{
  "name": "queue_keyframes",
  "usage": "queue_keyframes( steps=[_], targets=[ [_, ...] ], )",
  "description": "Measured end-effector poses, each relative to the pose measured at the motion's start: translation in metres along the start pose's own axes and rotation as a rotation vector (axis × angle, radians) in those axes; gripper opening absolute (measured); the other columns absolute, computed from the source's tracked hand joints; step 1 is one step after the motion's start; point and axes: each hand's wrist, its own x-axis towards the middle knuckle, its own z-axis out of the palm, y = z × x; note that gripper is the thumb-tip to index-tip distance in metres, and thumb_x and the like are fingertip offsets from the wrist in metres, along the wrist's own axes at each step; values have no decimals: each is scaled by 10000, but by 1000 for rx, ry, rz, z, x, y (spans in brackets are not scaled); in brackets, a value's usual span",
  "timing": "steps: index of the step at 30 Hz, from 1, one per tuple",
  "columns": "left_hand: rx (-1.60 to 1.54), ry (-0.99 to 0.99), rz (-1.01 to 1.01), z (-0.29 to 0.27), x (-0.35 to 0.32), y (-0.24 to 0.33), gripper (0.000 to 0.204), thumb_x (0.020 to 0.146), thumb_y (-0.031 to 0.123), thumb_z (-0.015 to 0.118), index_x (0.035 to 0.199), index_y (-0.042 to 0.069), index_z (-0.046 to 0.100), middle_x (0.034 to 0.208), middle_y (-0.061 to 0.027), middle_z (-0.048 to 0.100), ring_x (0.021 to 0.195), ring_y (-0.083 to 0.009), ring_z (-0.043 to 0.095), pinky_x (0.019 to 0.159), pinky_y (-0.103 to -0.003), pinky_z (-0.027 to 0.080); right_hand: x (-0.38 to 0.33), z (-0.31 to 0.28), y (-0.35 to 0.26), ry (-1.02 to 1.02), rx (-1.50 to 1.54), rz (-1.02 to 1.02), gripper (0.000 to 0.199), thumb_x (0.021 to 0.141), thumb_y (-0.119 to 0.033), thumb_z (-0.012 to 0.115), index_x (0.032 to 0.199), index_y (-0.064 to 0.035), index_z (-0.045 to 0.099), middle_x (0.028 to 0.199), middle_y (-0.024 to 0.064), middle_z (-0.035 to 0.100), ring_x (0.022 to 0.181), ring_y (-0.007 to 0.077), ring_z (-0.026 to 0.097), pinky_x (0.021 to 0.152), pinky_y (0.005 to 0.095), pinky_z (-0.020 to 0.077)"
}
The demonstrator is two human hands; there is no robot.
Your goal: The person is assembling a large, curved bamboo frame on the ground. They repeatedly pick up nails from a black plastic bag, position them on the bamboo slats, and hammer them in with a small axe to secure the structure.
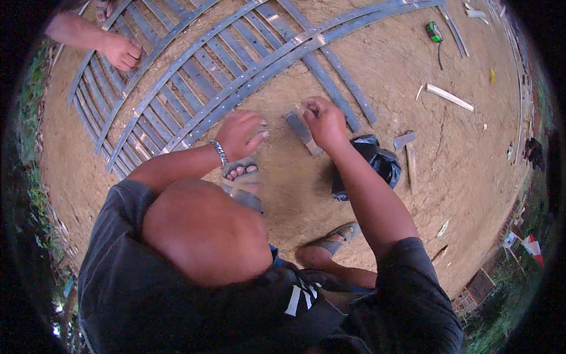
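I squat on bare earth over a frame of flat grey metal strips (236,82). My left hand (243,133), a metal bracelet on its wrist, hovers with curled fingers just below the curved double strip; I cannot tell whether it holds anything small. My right hand (323,121) pinches the top end of a short flat metal piece (300,131) that lies on the ground between my hands. My sandalled left foot (240,174) is right under my left hand.
Another person's hand (121,51) rests on the strips at the upper left. A black plastic bag (377,160) lies by my right forearm, a hatchet (408,159) beside it. A wooden stick (449,97), a green tape measure (434,31), and grass at the rim.
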Motion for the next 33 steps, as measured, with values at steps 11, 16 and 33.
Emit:
queue_keyframes(
  steps=[11, 16, 33],
  targets=[
    [-639, -282, -456, -10, 23, 43, 329, 846, 188, 824, 1113, 38, 703, 962, -42, 724, 894, -118, 665, 810, -311, 539, -43, 12, -15, -325, 336, 204, 133, 903, -181, 747, 938, -55, 766, 859, 26, 739, 804, 107, 647, 773, 294, 511],
    [-844, -434, -505, -7, 23, 36, 285, 870, 140, 795, 1103, 16, 686, 954, -38, 721, 852, -113, 645, 792, -291, 535, -44, 8, -14, -506, 412, 267, 89, 881, -72, 778, 940, -15, 743, 890, 11, 725, 862, 77, 629, 787, 269, 503],
    [-107, 353, -390, -27, 114, -30, 220, 871, 301, 742, 940, 93, 762, 919, -103, 737, 867, -305, 677, 826, -423, 495, -100, 18, 38, -153, -492, 53, 736, 760, -48, 758, 1426, -112, 450, 1177, 202, 556, 1089, 404, 587, 903, 488, 514]
  ],
)
